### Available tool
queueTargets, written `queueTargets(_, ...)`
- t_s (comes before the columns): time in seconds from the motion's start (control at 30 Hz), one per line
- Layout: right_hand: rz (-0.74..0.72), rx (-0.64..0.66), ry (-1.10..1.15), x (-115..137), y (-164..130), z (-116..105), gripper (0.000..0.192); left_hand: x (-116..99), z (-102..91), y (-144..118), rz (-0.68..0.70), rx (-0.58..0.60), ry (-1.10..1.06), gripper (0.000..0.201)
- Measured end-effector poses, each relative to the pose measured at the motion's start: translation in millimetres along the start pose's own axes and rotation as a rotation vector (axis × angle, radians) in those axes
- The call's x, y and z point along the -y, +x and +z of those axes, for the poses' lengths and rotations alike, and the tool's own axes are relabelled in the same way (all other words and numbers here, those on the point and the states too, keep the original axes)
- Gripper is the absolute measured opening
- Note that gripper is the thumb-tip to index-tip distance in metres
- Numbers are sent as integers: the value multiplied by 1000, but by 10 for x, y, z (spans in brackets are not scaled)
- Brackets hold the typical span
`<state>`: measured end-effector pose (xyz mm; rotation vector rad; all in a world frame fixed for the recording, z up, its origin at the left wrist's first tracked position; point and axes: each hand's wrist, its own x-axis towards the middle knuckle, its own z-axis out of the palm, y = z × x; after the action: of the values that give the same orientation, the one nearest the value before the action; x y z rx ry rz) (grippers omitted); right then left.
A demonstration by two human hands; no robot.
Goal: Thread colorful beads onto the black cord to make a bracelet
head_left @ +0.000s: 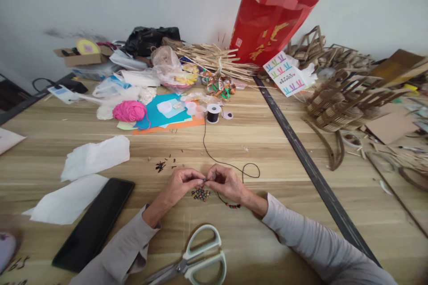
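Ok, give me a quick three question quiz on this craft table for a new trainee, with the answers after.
1. True or false: the black cord runs from the spool down to the hands.
2. Which lies nearest the table's front edge? A) pink yarn ball B) scissors C) red bag
3. What sits on the table just below where the left hand and right hand meet?

Key:
1. True.
2. B, the scissors.
3. A small pile of coloured beads. A few more beads are already strung on the cord under the right wrist.
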<state>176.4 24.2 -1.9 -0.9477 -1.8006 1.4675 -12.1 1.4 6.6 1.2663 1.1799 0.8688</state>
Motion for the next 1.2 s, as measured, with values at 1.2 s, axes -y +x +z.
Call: queueTargets(1.2,-26,70,-17,87,-19,-42,29,-77,-1,-6,5,67,15,10)
